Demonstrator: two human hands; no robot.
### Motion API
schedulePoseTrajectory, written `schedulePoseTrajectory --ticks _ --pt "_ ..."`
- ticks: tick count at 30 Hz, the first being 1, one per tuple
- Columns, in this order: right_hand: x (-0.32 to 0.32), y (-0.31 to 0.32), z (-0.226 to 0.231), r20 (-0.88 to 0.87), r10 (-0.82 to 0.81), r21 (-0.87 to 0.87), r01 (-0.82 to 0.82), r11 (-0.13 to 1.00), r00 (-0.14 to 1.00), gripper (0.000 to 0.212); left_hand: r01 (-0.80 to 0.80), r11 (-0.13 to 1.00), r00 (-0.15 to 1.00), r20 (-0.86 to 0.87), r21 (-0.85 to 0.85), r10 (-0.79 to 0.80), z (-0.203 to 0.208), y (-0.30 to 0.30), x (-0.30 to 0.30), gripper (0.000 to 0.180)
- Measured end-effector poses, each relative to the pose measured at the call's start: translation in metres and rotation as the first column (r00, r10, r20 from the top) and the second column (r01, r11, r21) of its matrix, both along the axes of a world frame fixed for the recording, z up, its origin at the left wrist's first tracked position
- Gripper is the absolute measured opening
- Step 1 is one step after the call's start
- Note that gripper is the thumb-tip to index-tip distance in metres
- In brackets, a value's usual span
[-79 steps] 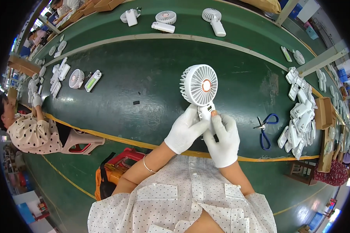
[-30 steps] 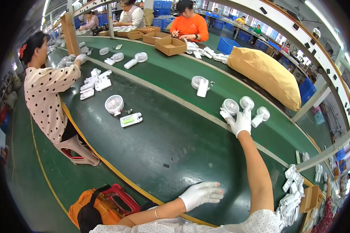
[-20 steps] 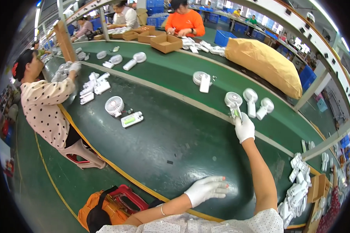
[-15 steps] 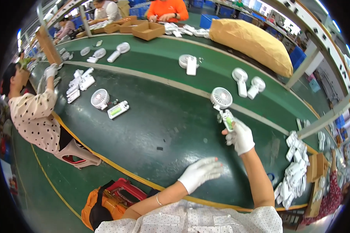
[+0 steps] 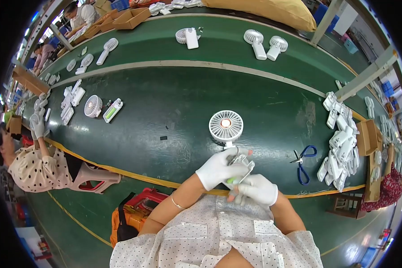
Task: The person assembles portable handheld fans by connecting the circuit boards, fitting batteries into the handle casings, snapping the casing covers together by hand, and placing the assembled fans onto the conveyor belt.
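Open brown cardboard boxes stand at the far left end of the upper green belt, beside a seated person, and another brown carton sits at the far left edge of the bench. A large tan sack, plump and closed, lies along the top edge beyond the belt. At the right edge, a small open cardboard box stands just beside a heap of white handle parts.
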State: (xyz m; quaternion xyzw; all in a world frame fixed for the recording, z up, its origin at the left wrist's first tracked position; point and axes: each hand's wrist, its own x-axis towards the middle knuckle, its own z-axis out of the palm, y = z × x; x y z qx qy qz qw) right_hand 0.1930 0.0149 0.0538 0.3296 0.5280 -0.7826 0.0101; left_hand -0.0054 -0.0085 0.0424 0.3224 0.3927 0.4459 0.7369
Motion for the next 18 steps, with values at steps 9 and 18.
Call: schedulePoseTrajectory --ticks 9,18 --pt "-0.006 0.025 -0.015 -0.294 -0.461 -0.376 0.342 0.861 0.838 0.055 0.524 0.714 0.743 -0.659 0.464 -0.117 0.008 -0.009 0.009 0.029" --pt "0.000 0.057 0.015 -0.398 -0.693 -0.410 0.559 0.721 0.602 0.064 0.415 0.910 0.889 -0.207 -0.012 -0.408 0.033 0.002 0.020 0.067"
